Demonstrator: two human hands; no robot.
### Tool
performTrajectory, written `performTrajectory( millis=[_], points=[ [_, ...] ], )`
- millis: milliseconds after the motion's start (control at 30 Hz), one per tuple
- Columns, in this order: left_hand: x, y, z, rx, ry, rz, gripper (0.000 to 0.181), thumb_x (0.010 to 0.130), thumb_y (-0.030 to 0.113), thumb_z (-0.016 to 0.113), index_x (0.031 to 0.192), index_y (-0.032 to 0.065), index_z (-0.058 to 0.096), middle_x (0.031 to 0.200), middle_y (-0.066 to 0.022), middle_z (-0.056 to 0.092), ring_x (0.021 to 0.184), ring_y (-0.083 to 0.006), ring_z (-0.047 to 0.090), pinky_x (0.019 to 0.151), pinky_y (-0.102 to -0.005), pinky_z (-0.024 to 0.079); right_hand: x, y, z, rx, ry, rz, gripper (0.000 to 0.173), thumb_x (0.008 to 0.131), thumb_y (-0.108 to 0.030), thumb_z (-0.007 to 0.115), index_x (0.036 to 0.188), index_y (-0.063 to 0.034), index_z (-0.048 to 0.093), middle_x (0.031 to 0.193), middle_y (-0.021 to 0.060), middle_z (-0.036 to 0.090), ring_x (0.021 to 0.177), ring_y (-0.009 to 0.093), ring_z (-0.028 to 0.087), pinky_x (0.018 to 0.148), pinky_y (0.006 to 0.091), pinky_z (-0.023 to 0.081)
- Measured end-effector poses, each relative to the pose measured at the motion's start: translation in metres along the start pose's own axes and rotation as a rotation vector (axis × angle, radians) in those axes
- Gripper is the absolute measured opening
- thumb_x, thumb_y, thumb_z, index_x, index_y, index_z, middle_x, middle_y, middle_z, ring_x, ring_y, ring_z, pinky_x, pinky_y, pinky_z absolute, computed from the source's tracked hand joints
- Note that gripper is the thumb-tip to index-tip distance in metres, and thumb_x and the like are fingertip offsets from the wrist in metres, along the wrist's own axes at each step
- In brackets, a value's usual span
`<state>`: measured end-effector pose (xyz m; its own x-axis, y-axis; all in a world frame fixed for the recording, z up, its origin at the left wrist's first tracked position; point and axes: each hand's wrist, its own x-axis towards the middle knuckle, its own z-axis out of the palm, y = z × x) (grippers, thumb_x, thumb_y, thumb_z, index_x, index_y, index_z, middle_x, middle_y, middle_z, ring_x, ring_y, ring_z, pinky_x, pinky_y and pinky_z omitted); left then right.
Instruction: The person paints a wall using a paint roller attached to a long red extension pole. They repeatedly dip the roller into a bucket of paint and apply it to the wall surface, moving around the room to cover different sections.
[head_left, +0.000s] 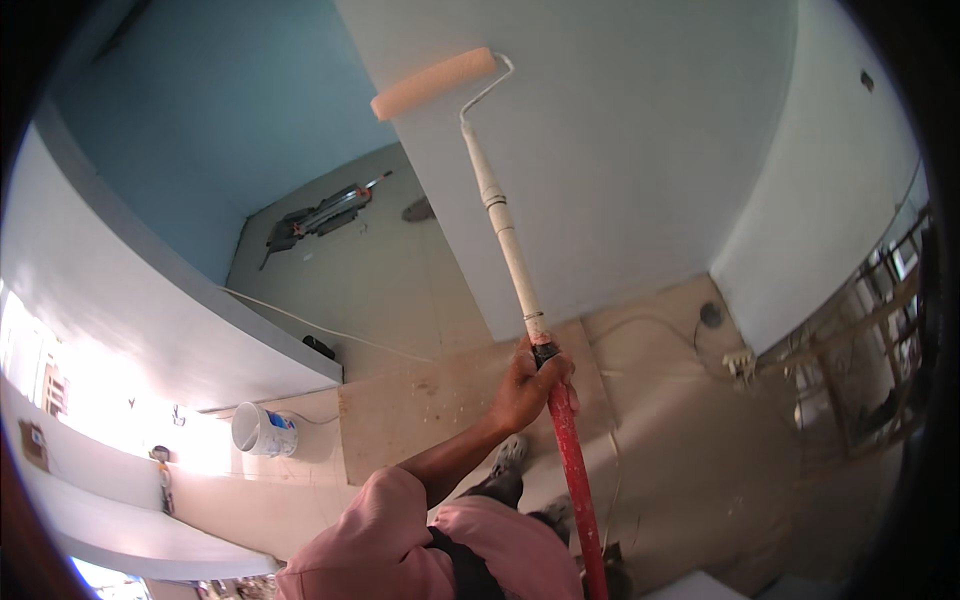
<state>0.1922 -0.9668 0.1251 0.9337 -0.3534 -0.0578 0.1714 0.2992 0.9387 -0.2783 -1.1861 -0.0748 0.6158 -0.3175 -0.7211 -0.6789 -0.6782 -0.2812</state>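
My left hand (525, 390) is wrapped around the extension pole (571, 457) of a paint roller, at the dark collar where its red lower part meets the pale upper part. A wire frame (478, 101) at the pole's far end carries a peach-coloured roller cover (435, 82). That cover lies across the pale wall (600, 165), its left end reaching past the wall's vertical edge in my view. Whether it touches the wall I cannot tell. My right hand is out of view; the red pole runs on down past my right side.
A white bucket (262, 431) stands to the left, near a low wall. A board (420, 405) covers the floor ahead of my feet. Cables (322, 322) trail over the floor. Dark tools (322, 214) lie beyond the opening, by a blue wall (217, 97). Wooden framing (840, 360) stands right.
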Motion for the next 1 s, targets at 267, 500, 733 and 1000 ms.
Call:
performTrajectory(
  millis=[267, 500, 733, 1000],
  points=[
    [0.025, 0.075, 0.007, 0.092, -0.063, 0.128, 0.037, 0.088, 0.015, 0.05, 0.112, -0.001, 0.027, 0.072, -0.0058, 0.048, 0.05, -0.0191, 0.059, 0.047, -0.0312, 0.051, 0.066, -0.149, -0.091, 0.123, 0.123, -0.307, 0.041, 0.087, -0.028, 0.051, 0.12, -0.0044, 0.044, 0.106, 0.0215, 0.056, 0.098, 0.038, 0.055, 0.082, 0.0441, 0.045],
    [0.052, 0.142, 0.01, 0.085, -0.062, 0.376, 0.042, 0.089, 0.019, 0.05, 0.119, -0.0024, 0.029, 0.071, -0.0049, 0.047, 0.046, -0.0164, 0.055, 0.043, -0.0298, 0.049, 0.069, -0.207, -0.114, 0.165, 0.146, -0.41, 0.044, 0.089, -0.029, 0.049, 0.124, -0.0041, 0.041, 0.109, 0.0227, 0.054, 0.101, 0.039, 0.054, 0.083, 0.0442, 0.044],
    [0.066, 0.207, 0.022, -0.188, -0.217, 0.432, 0.049, 0.091, 0.027, 0.051, 0.124, -0.0011, 0.028, 0.068, -0.0018, 0.045, 0.046, -0.0132, 0.051, 0.041, -0.0283, 0.047, 0.057, -0.243, -0.125, 0.209, 0.187, -0.445, 0.047, 0.09, -0.031, 0.047, 0.127, -0.0038, 0.037, 0.113, 0.024, 0.053, 0.104, 0.039, 0.053, 0.085, 0.0444, 0.043],
    [0.064, 0.256, 0.057, -0.167, -0.315, 0.611, 0.051, 0.091, 0.029, 0.051, 0.125, -0.0015, 0.027, 0.065, 0.0002, 0.042, 0.045, -0.0118, 0.049, 0.04, -0.0284, 0.047, 0.026, -0.27, -0.132, 0.221, 0.2, -0.403, 0.05, 0.092, -0.032, 0.045, 0.131, -0.0035, 0.033, 0.116, 0.0254, 0.052, 0.107, 0.04, 0.051, 0.087, 0.0446, 0.042]
  ],
)
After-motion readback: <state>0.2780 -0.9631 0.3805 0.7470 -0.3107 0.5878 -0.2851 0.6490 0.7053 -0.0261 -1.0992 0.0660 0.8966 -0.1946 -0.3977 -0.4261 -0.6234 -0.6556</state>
